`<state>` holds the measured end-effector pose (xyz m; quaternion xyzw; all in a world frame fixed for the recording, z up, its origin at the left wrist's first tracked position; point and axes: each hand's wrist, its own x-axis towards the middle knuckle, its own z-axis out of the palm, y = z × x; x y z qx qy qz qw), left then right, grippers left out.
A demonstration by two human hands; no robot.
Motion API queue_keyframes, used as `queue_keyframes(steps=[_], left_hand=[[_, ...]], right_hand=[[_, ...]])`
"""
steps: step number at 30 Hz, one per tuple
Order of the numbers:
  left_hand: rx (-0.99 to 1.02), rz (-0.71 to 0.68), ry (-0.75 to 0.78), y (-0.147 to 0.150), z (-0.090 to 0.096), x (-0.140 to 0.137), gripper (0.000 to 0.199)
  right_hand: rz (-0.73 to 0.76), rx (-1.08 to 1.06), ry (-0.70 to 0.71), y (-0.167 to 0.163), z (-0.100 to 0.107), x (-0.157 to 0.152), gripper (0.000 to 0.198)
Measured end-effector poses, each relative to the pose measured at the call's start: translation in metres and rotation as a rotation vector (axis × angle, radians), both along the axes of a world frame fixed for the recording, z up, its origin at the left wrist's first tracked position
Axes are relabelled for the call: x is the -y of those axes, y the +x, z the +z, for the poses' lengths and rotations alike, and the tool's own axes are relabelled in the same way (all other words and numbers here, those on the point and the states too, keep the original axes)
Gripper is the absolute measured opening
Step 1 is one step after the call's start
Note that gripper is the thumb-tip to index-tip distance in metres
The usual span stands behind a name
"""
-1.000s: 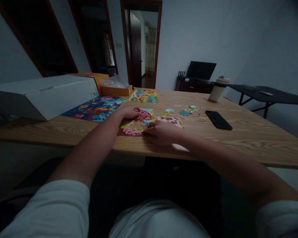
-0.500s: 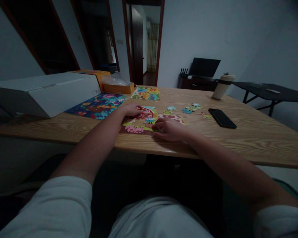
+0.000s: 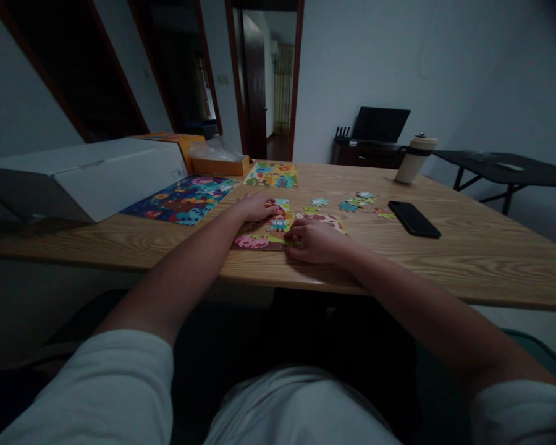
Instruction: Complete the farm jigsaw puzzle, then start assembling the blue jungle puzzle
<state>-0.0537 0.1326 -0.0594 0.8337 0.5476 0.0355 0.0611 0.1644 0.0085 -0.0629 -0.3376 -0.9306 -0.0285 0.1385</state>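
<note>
A partly assembled jigsaw puzzle (image 3: 252, 241) with a pink animal and a farm scene lies near the table's front edge. Over its upper left part rests my left hand (image 3: 258, 208), palm down, fingers stretched across the red barn area and holding nothing that shows. My right hand (image 3: 315, 241) is on the puzzle's right side, with bent fingers closed at a puzzle piece (image 3: 291, 241) that they mostly hide. Behind that hand, a brown-and-white patterned section (image 3: 327, 220) of the puzzle shows. Loose puzzle pieces (image 3: 348, 206) lie beyond it.
A black phone (image 3: 414, 219) and a cream tumbler (image 3: 416, 159) stand to the right. At the left are a long white box (image 3: 83, 173), a dark blue puzzle (image 3: 185, 196) and an orange box (image 3: 220, 165) with clear plastic. Another finished puzzle (image 3: 272, 175) lies at the back.
My left hand has slid slightly right over the puzzle, covering more of the barn. The puzzle's left part has shifted right with it. My right hand has barely moved.
</note>
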Motion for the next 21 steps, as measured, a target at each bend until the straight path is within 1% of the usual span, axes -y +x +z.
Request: queue_keyframes(steps=[2, 4, 6, 8, 10, 12, 14, 17, 21], left_hand=[[0.031, -0.036, 0.031, 0.005, 0.007, 0.006, 0.055], [0.066, -0.162, -0.028, 0.008, 0.02, 0.016, 0.049], [0.058, -0.284, -0.13, 0.009, 0.033, 0.036, 0.042], [0.014, -0.362, -0.167, 0.007, 0.04, 0.066, 0.04], [-0.024, -0.424, -0.137, 0.004, 0.037, 0.101, 0.046], [-0.031, -0.41, -0.086, -0.002, 0.024, 0.133, 0.059], [-0.08, -0.377, -0.102, -0.007, 0.009, 0.155, 0.074], [-0.106, -0.336, -0.091, -0.01, -0.006, 0.167, 0.073], [-0.101, -0.343, -0.075, -0.01, -0.005, 0.161, 0.073]], right_hand=[[0.011, 0.0, -0.015, 0.0, 0.001, 0.0, 0.029], [0.012, 0.003, -0.025, 0.0, 0.002, -0.001, 0.029], [0.001, 0.002, -0.024, 0.001, 0.002, -0.001, 0.034], [0.002, -0.003, -0.021, 0.002, 0.001, -0.001, 0.04], [0.02, -0.008, -0.02, 0.003, 0.0, -0.002, 0.041], [0.032, -0.005, -0.021, 0.005, 0.0, -0.004, 0.038], [0.027, 0.004, -0.031, 0.006, -0.001, -0.006, 0.034], [0.015, 0.005, -0.048, 0.006, -0.002, -0.009, 0.03], [0.02, 0.026, 0.004, 0.005, -0.003, -0.009, 0.03]])
